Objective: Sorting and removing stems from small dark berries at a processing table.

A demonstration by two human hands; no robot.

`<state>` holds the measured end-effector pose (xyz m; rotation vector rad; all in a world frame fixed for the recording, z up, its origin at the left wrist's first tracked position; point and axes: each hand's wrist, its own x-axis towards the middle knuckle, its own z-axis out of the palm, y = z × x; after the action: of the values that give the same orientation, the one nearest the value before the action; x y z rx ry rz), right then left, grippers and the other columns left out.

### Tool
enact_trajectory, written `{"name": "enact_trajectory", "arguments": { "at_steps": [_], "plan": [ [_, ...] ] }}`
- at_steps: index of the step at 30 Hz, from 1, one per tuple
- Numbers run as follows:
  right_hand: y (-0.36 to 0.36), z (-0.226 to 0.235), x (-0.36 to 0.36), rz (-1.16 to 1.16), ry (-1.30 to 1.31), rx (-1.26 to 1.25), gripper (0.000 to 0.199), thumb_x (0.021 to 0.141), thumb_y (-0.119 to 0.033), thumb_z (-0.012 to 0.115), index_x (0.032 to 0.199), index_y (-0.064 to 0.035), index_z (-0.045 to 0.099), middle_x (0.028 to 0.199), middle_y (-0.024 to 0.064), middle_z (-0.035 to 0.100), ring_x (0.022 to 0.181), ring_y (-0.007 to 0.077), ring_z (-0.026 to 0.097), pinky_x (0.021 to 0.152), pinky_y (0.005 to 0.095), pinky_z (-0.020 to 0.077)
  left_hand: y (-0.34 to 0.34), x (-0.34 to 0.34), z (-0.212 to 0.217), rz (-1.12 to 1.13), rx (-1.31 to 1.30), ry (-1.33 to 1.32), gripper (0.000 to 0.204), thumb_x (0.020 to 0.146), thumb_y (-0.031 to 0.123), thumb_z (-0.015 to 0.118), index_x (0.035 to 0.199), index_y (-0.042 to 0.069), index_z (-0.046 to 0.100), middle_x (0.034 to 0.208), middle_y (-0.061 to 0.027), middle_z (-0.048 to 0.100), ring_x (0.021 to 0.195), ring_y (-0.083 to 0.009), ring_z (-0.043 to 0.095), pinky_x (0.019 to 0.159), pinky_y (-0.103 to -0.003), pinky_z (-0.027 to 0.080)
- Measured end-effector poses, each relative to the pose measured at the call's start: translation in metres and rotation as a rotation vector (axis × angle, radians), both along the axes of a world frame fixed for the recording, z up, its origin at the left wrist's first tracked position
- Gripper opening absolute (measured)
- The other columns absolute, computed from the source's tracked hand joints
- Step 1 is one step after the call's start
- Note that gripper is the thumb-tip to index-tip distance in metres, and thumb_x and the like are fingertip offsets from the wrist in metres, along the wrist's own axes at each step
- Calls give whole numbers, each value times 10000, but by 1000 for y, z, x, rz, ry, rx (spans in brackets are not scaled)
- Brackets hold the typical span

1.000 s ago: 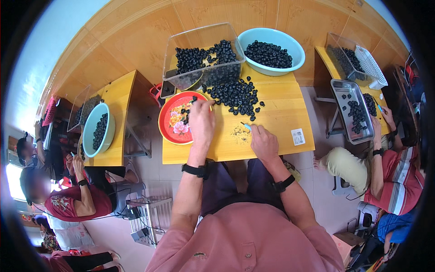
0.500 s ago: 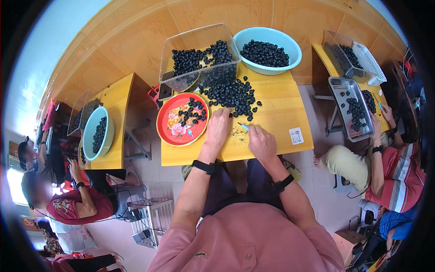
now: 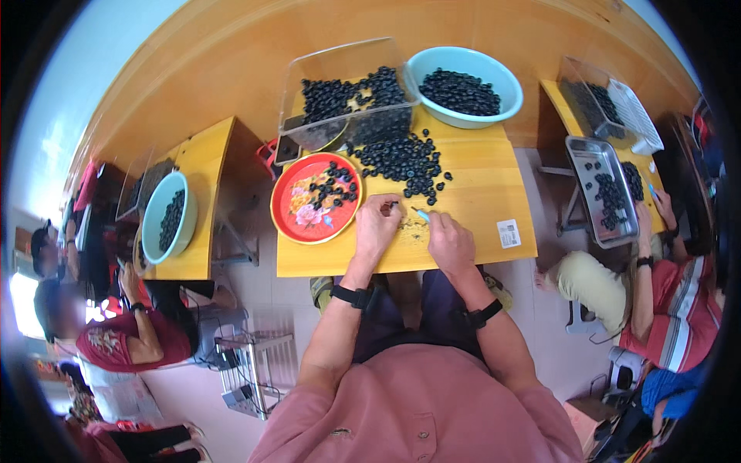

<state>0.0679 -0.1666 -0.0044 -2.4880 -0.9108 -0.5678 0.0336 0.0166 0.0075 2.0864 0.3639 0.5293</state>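
Note:
Pinched in the fingertips of my left hand (image 3: 376, 225) is a small dark round part (image 3: 394, 204), mostly covered by the fingers. My right hand (image 3: 451, 243) is closed round a slim tool with a light blue handle (image 3: 421, 215); its tip points toward the left hand, and its kind is too small to make out. Both hands rest low over the yellow table (image 3: 494, 181). Beyond them spreads a loose pile of small black ring-like parts (image 3: 401, 160). Beside my left hand, a round red floral tray (image 3: 287, 220) carries several more of these parts.
Fine dark scraps (image 3: 414, 233) lie between my hands. A clear plastic box (image 3: 312, 133) and a light blue basin (image 3: 511, 92), both with black parts, stand at the back. A white label (image 3: 508, 234) is at the right. Other people work at side tables (image 3: 199, 177).
My left hand's fingers have curled in and lifted a black part off the table. The tool in my right hand stays close by. The whole view has shifted slightly.

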Motion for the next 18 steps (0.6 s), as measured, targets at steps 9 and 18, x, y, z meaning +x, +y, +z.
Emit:
{"name": "enact_trajectory", "arguments": {
  "at_steps": [9,18],
  "plan": [
    [-5,-3,0,-31,10,-78,153,923,-102,621,1072,-98,655,853,82,657,754,279,714,614,429,576,-20,-22,-14,67,-171,-103,179,911,46,751,1083,-5,752,909,-91,690,757,-149,661,709,-292,552],
    [-2,0,-4,-11,-10,-43,201,914,-86,627,1112,-83,661,829,91,628,739,279,701,606,419,564,-19,-26,-15,6,-189,-179,180,892,-25,767,1066,5,730,974,-74,671,794,-132,648,718,-280,542]
  ]
}}
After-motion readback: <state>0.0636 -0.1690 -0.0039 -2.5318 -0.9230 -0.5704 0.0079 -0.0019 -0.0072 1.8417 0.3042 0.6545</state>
